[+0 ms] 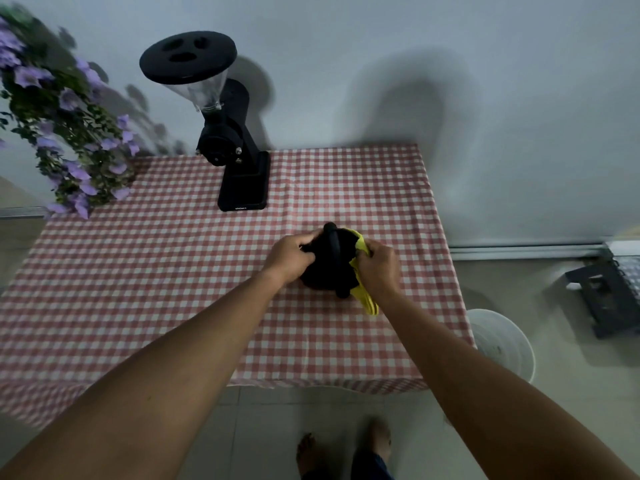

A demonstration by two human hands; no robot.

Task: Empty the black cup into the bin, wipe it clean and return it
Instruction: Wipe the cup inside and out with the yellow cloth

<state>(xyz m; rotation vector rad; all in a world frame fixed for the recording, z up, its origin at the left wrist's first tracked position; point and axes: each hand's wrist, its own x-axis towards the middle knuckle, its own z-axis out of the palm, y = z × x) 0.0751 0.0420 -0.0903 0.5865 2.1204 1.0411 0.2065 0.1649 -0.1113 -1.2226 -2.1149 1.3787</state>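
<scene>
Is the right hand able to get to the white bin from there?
Probably yes: the white bin stands on the floor beside the table's right edge, nothing between, though the right hand holds a yellow cloth.

Both hands cover much of the black cup, so its mouth and inside cannot be seen. The right hand hides most of the yellow cloth. The table's near right corner hides part of the white bin. The flowers blur at the left edge.
</scene>
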